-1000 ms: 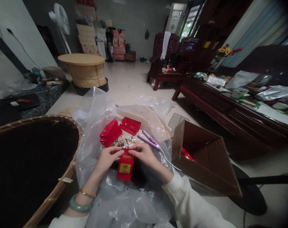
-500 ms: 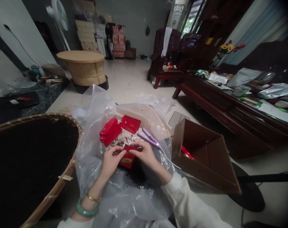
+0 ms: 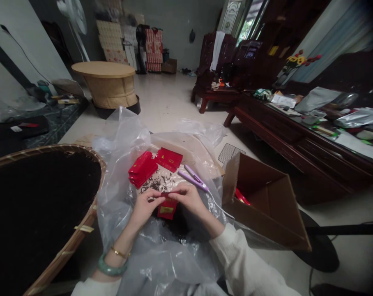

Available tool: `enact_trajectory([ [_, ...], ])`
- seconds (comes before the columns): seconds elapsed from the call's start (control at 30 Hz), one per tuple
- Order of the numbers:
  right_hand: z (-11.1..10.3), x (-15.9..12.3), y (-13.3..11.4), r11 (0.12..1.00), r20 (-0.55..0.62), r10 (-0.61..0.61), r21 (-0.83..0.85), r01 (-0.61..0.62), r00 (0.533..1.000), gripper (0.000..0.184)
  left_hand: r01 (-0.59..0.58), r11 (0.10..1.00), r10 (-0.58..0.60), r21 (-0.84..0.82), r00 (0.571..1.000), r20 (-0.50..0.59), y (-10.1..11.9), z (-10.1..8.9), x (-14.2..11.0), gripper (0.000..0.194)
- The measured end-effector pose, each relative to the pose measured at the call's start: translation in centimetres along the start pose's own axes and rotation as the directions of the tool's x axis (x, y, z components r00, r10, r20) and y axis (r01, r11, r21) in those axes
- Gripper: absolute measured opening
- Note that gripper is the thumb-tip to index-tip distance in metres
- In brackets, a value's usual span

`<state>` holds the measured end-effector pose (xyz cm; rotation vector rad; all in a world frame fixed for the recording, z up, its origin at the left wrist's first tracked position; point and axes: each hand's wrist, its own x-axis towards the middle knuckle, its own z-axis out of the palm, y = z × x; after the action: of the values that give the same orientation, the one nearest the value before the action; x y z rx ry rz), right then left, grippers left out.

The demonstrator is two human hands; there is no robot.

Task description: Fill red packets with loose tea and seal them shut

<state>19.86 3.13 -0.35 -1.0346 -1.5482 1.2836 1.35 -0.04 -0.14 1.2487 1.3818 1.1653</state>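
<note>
Between both hands hangs a small red packet (image 3: 166,210) with a gold label, pinched along its top edge. My left hand (image 3: 147,205) grips the left end of that edge and my right hand (image 3: 187,199) the right end. Just beyond them, a stack of red packets (image 3: 142,169) and a few more red packets (image 3: 169,159) lie on clear plastic sheeting (image 3: 174,263). Loose dark twisted leaves (image 3: 162,179) are scattered there, with a darker heap (image 3: 177,226) below the held packet. A purple sealing iron (image 3: 194,179) with a white cord rests right of the stacks.
At the left stands a large woven tray (image 3: 102,172) filled with dark leaves. A cardboard box (image 3: 266,213) holding something red is at the right. Farther off are a round table (image 3: 103,70), a long dark wood table (image 3: 282,127) with clutter and a wire rack (image 3: 229,152).
The held packet has straightened, its top edge now level and folded narrower between my fingers. Both hands stay in nearly the same place. The view has shifted slightly.
</note>
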Motion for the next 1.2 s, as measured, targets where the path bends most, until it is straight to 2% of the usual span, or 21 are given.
enact_trajectory([
  [0.07,0.1,0.0,0.0,1.000,-0.007,0.005,0.003,-0.005,1.000,0.020,0.027,1.000,-0.027,-0.007,1.000,0.007,0.1,0.2,-0.2,0.031],
  [0.2,0.3,-0.1,0.4,1.000,0.001,0.019,0.024,-0.019,1.000,0.024,0.171,0.985,-0.166,-0.030,0.978,0.124,0.4,0.5,-0.7,0.036],
  [0.4,0.5,-0.3,0.4,0.996,0.079,0.081,0.015,-0.083,0.994,0.027,0.174,0.985,-0.173,-0.007,0.981,0.093,1.1,0.5,-0.8,0.036],
  [0.47,0.7,-0.5,0.4,0.999,0.040,0.040,-0.005,-0.040,0.998,0.026,0.241,0.967,-0.227,-0.081,0.962,0.151,1.3,0.7,-0.9,0.039],
  [0.57,0.9,-0.4,0.7,1.000,0.018,0.007,-0.008,-0.006,1.000,0.028,0.400,0.886,-0.339,-0.235,0.904,0.261,1.3,1.3,-1.4,0.051],
  [0.63,0.4,0.1,1.1,1.000,0.042,0.009,-0.027,-0.008,0.999,0.034,0.466,0.826,-0.392,-0.317,0.879,0.270,1.2,1.6,-1.8,0.057],
  [0.7,-0.8,1.1,1.4,0.986,0.007,-0.030,-0.161,0.031,1.000,0.036,0.484,0.786,-0.419,-0.385,0.875,0.245,1.0,1.7,-2.0,0.062],
  [0.77,-2.4,2.4,1.8,0.900,-0.091,-0.089,-0.434,0.041,0.992,0.033,0.482,0.767,-0.427,-0.424,0.876,0.223,0.9,1.7,-2.1,0.065],
  [0.83,-3.9,3.5,2.1,0.714,-0.141,-0.068,-0.698,-0.051,0.988,0.046,0.480,0.760,-0.429,-0.437,0.877,0.217,0.8,1.5,-2.2,0.064],
  [0.9,-4.7,4.4,2.6,0.551,-0.152,0.043,-0.821,-0.151,0.987,0.062,0.481,0.756,-0.430,-0.444,0.876,0.217,0.8,1.4,-2.3,0.064],
  [0.97,-5.0,5.0,3.1,0.497,-0.142,0.126,-0.848,-0.186,0.982,0.062,0.480,0.750,-0.433,-0.456,0.877,0.211,0.8,1.3,-2.5,0.065],
  [1.1,-5.5,5.1,2.7,0.555,-0.086,0.124,-0.820,-0.141,0.989,0.045,0.470,0.742,-0.436,-0.478,0.880,0.189,0.8,1.0,-2.7,0.066],
  [1.13,-5.8,4.8,2.1,0.588,-0.059,0.119,-0.800,-0.119,0.991,0.043,0.469,0.744,-0.434,-0.476,0.881,0.189,0.7,0.9,-2.7,0.066],
  [1.2,-6.2,3.8,0.5,0.720,0.040,0.118,-0.692,-0.058,0.992,0.046,0.464,0.754,-0.427,-0.465,0.884,0.190,0.7,0.9,-2.7,0.065],
])
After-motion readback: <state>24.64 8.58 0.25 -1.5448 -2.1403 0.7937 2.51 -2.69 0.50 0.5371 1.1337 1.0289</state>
